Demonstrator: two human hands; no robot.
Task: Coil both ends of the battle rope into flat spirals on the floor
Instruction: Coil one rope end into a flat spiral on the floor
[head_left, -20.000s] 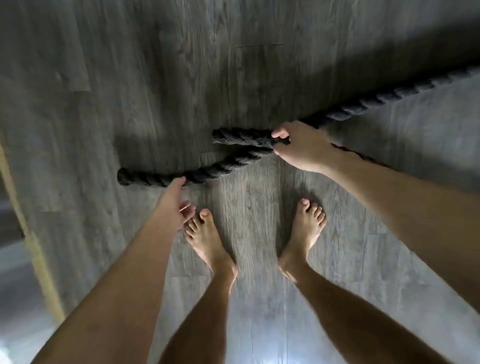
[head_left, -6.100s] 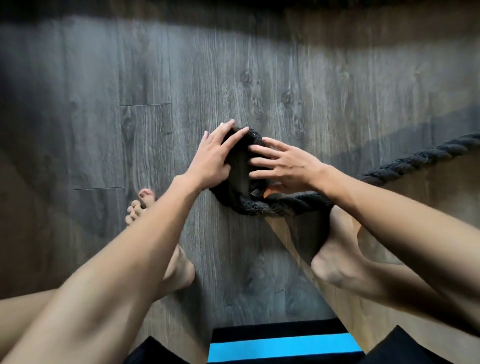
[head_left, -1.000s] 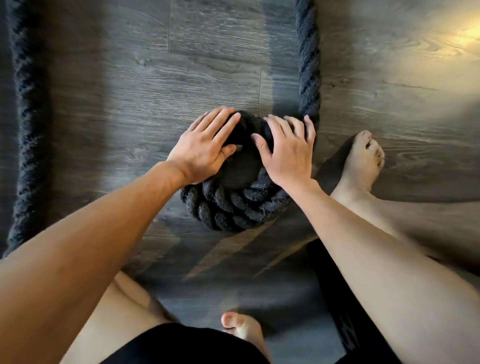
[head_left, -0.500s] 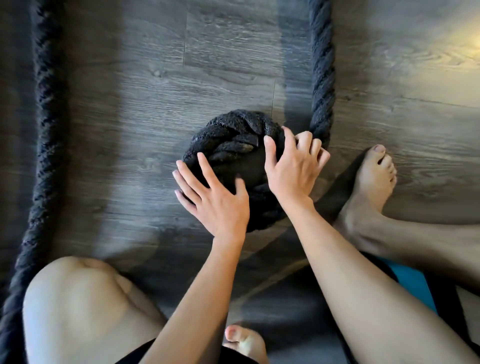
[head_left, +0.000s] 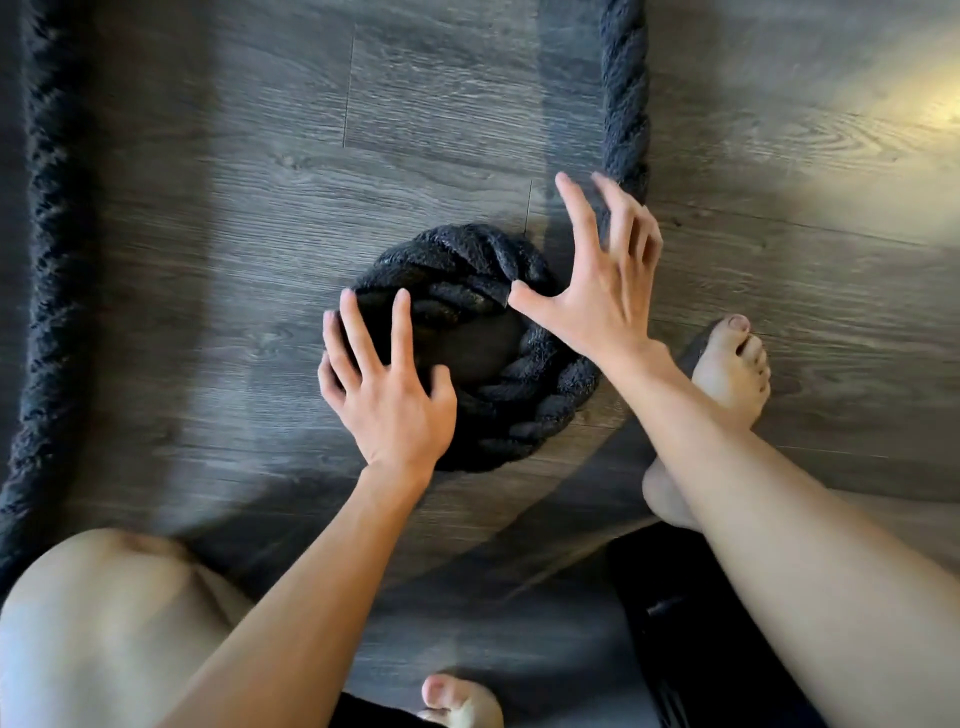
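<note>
Dark plank floor (head_left: 249, 218) is carrying a small spiral (head_left: 467, 265) of the battle rope (head_left: 49, 260) at centre, judged heavy, stiff and coarse, while the left hand (head_left: 387, 400) is resting spread fingers on its near-left edge and the right hand (head_left: 597, 296), splayed and gripping nothing, is hovering beside the far-right feed strand (head_left: 626, 104), the likely hold point.

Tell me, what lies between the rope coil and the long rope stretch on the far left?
Only bare grey wood-plank floor lies between the coil and the left rope stretch, as the head view shows.
</note>
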